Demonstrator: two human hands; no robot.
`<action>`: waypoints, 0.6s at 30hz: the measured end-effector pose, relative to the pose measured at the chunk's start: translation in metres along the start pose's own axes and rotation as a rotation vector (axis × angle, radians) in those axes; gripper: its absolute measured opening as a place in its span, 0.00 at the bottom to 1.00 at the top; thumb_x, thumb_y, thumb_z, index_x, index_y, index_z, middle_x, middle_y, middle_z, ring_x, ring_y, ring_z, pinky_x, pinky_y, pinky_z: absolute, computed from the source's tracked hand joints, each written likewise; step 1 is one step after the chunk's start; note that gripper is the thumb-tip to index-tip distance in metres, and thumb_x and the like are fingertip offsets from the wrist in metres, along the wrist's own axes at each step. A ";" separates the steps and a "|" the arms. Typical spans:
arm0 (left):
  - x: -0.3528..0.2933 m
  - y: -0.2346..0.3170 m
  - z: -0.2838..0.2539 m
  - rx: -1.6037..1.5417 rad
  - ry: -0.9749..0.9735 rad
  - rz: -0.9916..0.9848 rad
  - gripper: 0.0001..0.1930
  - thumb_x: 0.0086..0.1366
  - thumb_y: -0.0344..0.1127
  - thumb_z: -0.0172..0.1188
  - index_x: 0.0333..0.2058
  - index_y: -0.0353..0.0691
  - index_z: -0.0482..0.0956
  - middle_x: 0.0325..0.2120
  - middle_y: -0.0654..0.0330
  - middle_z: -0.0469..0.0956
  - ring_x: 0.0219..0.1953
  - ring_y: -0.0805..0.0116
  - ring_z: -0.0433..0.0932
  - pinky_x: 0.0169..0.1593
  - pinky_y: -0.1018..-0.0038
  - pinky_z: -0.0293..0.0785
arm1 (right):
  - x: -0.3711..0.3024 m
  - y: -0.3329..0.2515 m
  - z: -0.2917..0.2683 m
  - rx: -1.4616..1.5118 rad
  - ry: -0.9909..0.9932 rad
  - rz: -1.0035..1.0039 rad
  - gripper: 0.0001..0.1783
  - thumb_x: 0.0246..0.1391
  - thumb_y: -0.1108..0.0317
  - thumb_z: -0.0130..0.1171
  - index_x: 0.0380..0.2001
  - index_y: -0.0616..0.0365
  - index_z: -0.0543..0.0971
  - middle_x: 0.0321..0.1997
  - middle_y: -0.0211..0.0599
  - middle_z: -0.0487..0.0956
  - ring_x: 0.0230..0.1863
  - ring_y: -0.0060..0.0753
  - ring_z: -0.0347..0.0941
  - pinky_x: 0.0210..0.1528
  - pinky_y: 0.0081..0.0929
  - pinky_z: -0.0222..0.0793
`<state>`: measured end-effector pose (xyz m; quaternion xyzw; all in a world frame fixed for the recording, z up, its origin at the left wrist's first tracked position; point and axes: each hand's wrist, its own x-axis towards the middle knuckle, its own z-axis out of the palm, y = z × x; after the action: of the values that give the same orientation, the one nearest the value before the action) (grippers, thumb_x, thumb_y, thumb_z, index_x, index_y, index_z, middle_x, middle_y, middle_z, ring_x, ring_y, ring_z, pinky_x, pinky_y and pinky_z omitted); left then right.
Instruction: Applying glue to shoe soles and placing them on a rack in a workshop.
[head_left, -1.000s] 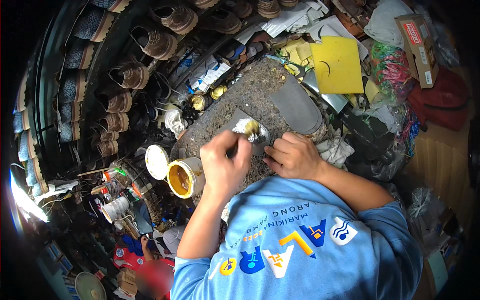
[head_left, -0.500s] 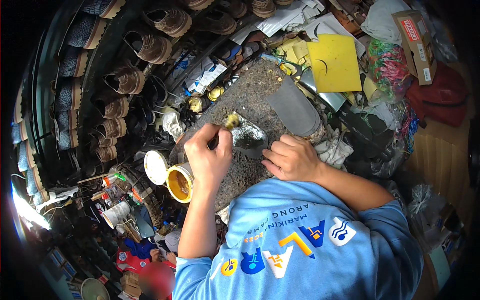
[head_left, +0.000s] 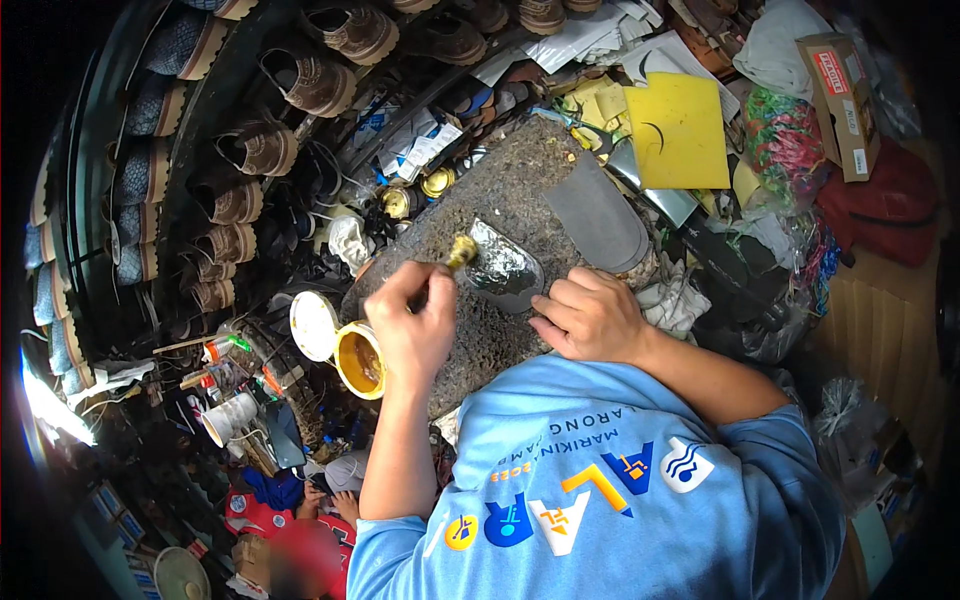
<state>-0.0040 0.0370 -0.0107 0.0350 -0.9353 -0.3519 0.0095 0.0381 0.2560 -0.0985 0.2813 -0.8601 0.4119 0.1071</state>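
My left hand (head_left: 412, 318) is closed round the handle of a small brush, mostly hidden by my fingers. Its yellowish, glue-coated head (head_left: 462, 251) is at the left edge of a dark shoe sole piece (head_left: 503, 266). That piece lies flat on a rough stone slab (head_left: 410, 245) and shines wet across its upper part. My right hand (head_left: 592, 316) rests at the sole's right edge with fingers curled; I cannot tell whether they pinch it. Close below my left hand stands an open yellow-lined tub (head_left: 361, 362) holding amber glue, its pale lid (head_left: 313, 327) beside it.
Two overlapping grey sole pieces (head_left: 600, 215) lie at the slab's right, near a yellow sheet (head_left: 678, 130). Racks of brown shoes (head_left: 310, 80) fill the upper left. A cardboard box (head_left: 838, 105) is far right. Another person in red (head_left: 262, 513) is at lower left.
My left hand has shifted slightly left and down, drawing the brush toward the sole's left edge. My right hand stays at the sole's edge. The whole view has shifted slightly.
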 end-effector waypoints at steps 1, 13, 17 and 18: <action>-0.004 0.003 -0.002 0.017 -0.069 -0.040 0.06 0.62 0.28 0.62 0.31 0.31 0.84 0.18 0.52 0.80 0.23 0.68 0.79 0.31 0.71 0.74 | 0.001 0.001 0.000 0.000 -0.001 -0.003 0.12 0.42 0.64 0.73 0.31 0.57 0.87 0.24 0.28 0.72 0.28 0.32 0.70 0.30 0.30 0.69; -0.010 -0.005 -0.011 0.028 -0.008 0.010 0.05 0.59 0.27 0.63 0.28 0.30 0.82 0.22 0.47 0.81 0.24 0.57 0.82 0.32 0.67 0.76 | 0.000 -0.001 -0.001 -0.028 -0.035 0.014 0.10 0.44 0.64 0.72 0.29 0.56 0.85 0.26 0.28 0.73 0.31 0.33 0.71 0.33 0.30 0.71; -0.016 -0.015 -0.011 0.084 0.093 0.089 0.05 0.58 0.27 0.63 0.27 0.31 0.82 0.21 0.47 0.80 0.23 0.54 0.81 0.32 0.66 0.76 | 0.000 -0.001 0.000 -0.020 -0.026 0.010 0.10 0.44 0.64 0.71 0.29 0.56 0.85 0.26 0.28 0.73 0.30 0.33 0.71 0.32 0.30 0.71; -0.020 -0.003 -0.017 0.035 0.009 0.048 0.05 0.58 0.27 0.63 0.28 0.31 0.82 0.21 0.47 0.80 0.23 0.54 0.81 0.32 0.66 0.76 | 0.000 -0.001 0.000 -0.022 -0.031 0.006 0.09 0.44 0.64 0.71 0.29 0.56 0.85 0.26 0.28 0.73 0.30 0.33 0.71 0.32 0.30 0.71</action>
<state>0.0168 0.0248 0.0003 0.0141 -0.9418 -0.3351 0.0217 0.0387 0.2556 -0.0974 0.2839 -0.8669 0.3983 0.0957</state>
